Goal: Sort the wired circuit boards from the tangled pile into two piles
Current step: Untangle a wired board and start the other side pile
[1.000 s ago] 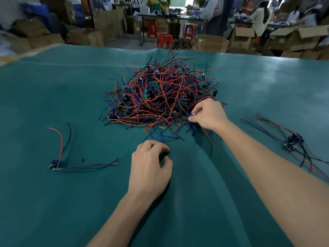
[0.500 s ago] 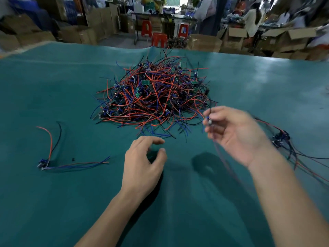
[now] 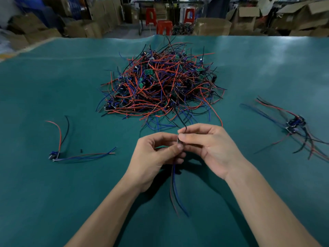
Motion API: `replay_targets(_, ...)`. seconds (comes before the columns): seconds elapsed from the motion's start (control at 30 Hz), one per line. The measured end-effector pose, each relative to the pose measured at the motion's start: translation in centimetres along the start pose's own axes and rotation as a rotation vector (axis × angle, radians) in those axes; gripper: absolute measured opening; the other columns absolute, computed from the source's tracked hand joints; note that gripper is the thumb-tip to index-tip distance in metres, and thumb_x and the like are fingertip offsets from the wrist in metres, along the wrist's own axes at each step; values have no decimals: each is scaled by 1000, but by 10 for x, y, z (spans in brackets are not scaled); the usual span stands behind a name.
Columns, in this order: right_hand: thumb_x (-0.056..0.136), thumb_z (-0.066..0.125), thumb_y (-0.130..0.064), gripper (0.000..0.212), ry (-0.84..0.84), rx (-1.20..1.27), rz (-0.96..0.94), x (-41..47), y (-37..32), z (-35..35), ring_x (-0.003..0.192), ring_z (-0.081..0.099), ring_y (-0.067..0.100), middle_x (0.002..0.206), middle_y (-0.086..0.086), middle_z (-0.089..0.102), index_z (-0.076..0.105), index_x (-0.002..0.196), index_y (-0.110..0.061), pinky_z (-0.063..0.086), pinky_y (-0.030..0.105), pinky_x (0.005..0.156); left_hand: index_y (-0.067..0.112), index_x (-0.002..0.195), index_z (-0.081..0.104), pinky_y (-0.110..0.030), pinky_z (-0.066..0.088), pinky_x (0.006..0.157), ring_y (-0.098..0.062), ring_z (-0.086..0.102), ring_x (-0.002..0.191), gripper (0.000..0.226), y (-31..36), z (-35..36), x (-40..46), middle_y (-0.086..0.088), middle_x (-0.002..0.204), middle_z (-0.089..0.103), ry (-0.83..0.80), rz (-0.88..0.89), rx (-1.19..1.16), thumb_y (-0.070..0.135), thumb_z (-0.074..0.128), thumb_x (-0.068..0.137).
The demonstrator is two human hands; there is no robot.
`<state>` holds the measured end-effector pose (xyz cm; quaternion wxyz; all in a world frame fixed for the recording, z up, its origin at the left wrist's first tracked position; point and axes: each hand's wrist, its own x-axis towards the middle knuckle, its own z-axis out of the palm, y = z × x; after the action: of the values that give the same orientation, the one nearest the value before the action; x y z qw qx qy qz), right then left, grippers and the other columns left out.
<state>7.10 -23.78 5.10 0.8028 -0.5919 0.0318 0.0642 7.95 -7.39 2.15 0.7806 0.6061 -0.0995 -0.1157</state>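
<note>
Wired circuit board (image 3: 178,139), small and mostly hidden, sits pinched between my two hands above the green bench (image 3: 53,202). My left hand (image 3: 153,157) curls around it from below, thumb pressed near its lower edge; my right hand (image 3: 210,147) grips its upper part between thumb and forefinger. Blue and dark red leads (image 3: 175,189) hang from the board down toward me, their ends trailing on the bench between my forearms, while a black wire (image 3: 185,126) arcs up from my right fingertips toward the heap beyond. The tangled pile (image 3: 160,86) of red, blue and black wires and small green boards lies straight ahead of both hands, its nearest loose strands just beyond my knuckles. Well off to the left of my left hand lies a single sorted board (image 3: 54,155) with its red, black and blue leads spread out. Well off to the right of my right hand rests a small cluster of boards (image 3: 294,123), wires fanned around it. Cardboard boxes (image 3: 249,16) and red stools (image 3: 164,26) stand past the bench's far edge.
</note>
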Motion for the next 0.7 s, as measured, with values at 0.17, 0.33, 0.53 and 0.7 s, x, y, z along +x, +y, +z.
replay_targets(0.17, 57, 85, -20, 22, 106, 9, 16, 1, 0, -1, 63, 67, 16, 77, 11, 74, 81, 76, -11, 57, 23, 61, 16, 74, 77, -19, 45, 46, -15, 63, 61, 25, 0, 0, -1, -8, 73, 69, -12, -77, -32, -5, 68, 84)
replay_targets(0.33, 64, 83, -18, 15, 124, -24, -22, 1, 2, 1, 63, 68, 18, 76, 9, 73, 81, 77, -12, 56, 23, 59, 10, 79, 72, -17, 32, 36, -11, 55, 55, 11, 3, 2, -1, -9, 76, 66, -29, -79, -44, 20, 74, 77)
replay_targets(0.53, 83, 79, -8, 9, 209, -48, -58, 4, 6, 4, 56, 64, 14, 69, 6, 71, 75, 76, -12, 53, 22, 52, 10, 79, 75, -14, 31, 34, -7, 48, 47, 8, 1, -1, 1, -11, 74, 68, -15, -51, -11, 18, 73, 77)
replay_targets(0.7, 87, 76, -10, 4, 168, -83, -86, 2, 7, 3, 62, 63, 17, 74, 9, 69, 75, 86, -6, 54, 24, 56, 5, 88, 72, -17, 39, 40, -12, 55, 52, 4, -1, -1, 0, -10, 74, 70, 37, -39, -10, 2, 69, 87)
